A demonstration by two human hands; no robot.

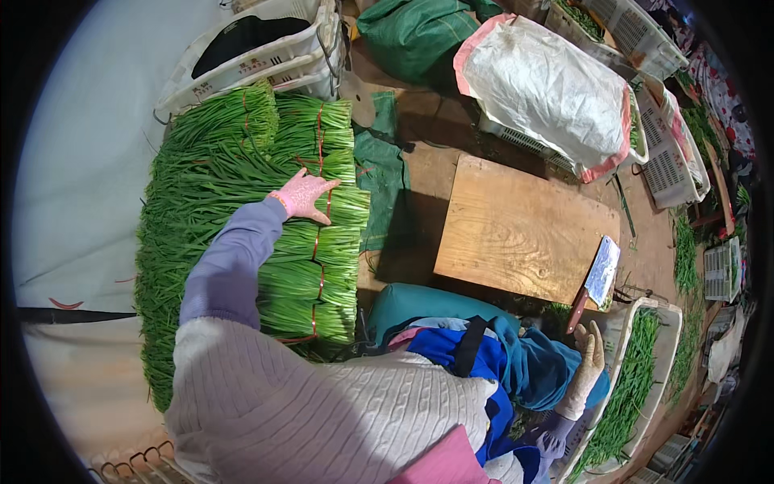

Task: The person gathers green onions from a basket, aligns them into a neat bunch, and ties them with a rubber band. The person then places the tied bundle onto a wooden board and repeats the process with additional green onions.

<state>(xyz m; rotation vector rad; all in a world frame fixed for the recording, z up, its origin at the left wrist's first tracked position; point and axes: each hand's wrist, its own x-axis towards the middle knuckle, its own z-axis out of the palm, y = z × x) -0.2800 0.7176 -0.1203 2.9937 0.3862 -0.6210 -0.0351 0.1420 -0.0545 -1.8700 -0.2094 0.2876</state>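
Bundles of green garlic chives (326, 242), tied with red bands, are piled in a row at the left, pale cut ends facing right. Over the middle bundles is my left hand (304, 196) in a pink patterned glove, fingers spread; whether it presses on them I cannot tell. My right hand (585, 369), in a pale glove, is beside my right knee with its fingers extended and nothing in them. Just beyond its fingertips is the wooden handle of a cleaver (598, 272). The cleaver's blade lies on the right corner of a wooden board (520, 227).
A white crate (665, 357) of loose green stalks stands at my right. White crates (272, 51) are stacked behind the bundles. Beyond the board, a white woven sack (544, 85) covers another crate, beside a green sack (417, 39). More crates (668, 142) line the far right.
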